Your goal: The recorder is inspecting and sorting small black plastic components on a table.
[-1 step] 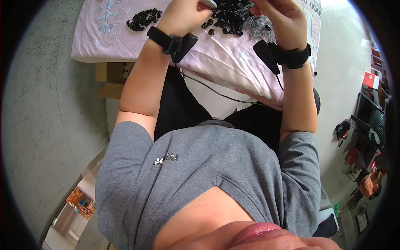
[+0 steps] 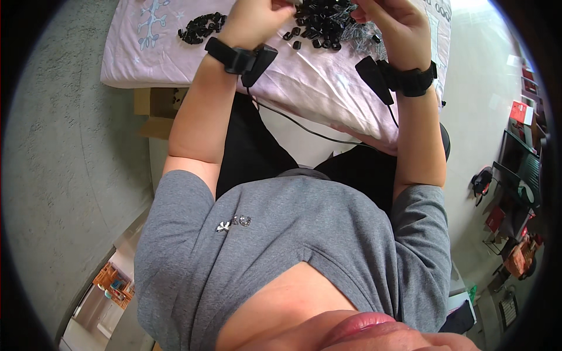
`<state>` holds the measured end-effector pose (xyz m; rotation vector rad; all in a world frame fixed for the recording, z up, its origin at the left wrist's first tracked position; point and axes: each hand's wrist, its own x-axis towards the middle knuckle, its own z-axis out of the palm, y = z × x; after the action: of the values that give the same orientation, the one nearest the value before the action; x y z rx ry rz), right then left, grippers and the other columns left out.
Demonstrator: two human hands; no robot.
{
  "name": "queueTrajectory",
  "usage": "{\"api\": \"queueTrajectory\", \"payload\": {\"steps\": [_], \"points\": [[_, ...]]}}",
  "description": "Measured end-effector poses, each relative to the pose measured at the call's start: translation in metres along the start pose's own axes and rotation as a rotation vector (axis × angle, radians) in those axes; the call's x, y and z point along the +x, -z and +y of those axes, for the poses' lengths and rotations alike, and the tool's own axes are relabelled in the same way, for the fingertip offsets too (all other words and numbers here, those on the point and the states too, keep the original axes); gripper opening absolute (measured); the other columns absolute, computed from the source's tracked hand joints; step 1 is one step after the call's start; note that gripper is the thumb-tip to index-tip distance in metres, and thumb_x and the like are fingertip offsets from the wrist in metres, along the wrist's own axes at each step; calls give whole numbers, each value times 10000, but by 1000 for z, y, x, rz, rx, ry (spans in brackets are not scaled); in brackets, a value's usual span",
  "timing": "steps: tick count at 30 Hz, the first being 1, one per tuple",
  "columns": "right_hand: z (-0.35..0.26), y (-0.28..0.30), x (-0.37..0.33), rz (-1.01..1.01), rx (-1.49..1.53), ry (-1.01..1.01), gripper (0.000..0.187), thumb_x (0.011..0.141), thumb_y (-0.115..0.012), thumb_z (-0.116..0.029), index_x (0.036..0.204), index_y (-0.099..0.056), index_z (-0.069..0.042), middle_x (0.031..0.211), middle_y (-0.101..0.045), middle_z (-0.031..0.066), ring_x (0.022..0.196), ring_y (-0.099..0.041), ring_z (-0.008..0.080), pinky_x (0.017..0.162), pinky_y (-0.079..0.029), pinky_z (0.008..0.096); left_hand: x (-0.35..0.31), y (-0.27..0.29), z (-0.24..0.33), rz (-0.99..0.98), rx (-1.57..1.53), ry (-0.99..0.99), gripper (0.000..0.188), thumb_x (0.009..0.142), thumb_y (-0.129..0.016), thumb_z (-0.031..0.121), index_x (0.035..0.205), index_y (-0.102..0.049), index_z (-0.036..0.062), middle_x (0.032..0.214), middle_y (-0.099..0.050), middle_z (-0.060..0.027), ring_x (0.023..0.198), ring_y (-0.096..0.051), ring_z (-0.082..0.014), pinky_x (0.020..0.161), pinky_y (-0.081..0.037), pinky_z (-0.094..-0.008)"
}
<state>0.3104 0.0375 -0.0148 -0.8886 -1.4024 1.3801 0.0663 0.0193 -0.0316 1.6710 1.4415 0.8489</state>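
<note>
Both my hands are over a pink cloth-covered table at the top edge of the picture, which cuts off part of their fingers. My left hand (image 2: 257,22) is curled, the thumb bent inward, with a greyish bit at its tip; whatever it holds is hidden. My right hand (image 2: 404,29) has thumb and fingers pinched together, and anything between them is too small to name. Between the hands lies a heap of small black plastic pieces (image 2: 319,23). Clear, thin plastic pieces (image 2: 366,38) lie beside it, close to my right hand. Left of my left hand is a smaller pile of black pieces (image 2: 202,28).
Black straps with box-shaped modules (image 2: 257,65) sit on both wrists, and a dark cable (image 2: 298,124) hangs between them over my lap. The pink cloth (image 2: 152,64) drapes over the table's near edge. An open cardboard box (image 2: 155,126) stands below it at left.
My left hand has shifted slightly up and to the left, its thumb now nearer the top edge. My right hand stays in place.
</note>
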Motion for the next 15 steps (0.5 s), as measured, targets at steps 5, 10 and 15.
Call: {"api": "queueTrajectory", "payload": {"steps": [5, 10, 15], "points": [[3, -16, -5, -67, 99, -47, 89, 958, -677, 3, 1042, -647, 6, 877, -683, 11, 757, -662, 81, 688, -548, 235, 12, 6, -18, -60, -1103, 234, 175, 1027, -618, 55, 1182, -697, 39, 1052, -749, -77, 956, -735, -167, 866, -620, -271], [4, -26, -10, -61, 29, -71, 95, 940, -689, 32, 1024, -651, 10, 863, -680, 14, 707, -654, 78, 650, -537, 218, 7, -7, -13, -187, -1313, 260, 152, 1029, -611, 49, 1153, -699, 36, 1062, -743, -79, 975, -734, -174, 871, -623, -271], [6, -25, -10, -50, -44, -68, 70, 939, -686, 35, 1001, -658, 16, 859, -687, 20, 713, -654, 76, 643, -534, 218, 3, -15, -5, -180, -1290, 231, 151, 1028, -616, 52, 1156, -696, 38, 1062, -739, -68, 971, -735, -177, 887, -622, -281]]}}
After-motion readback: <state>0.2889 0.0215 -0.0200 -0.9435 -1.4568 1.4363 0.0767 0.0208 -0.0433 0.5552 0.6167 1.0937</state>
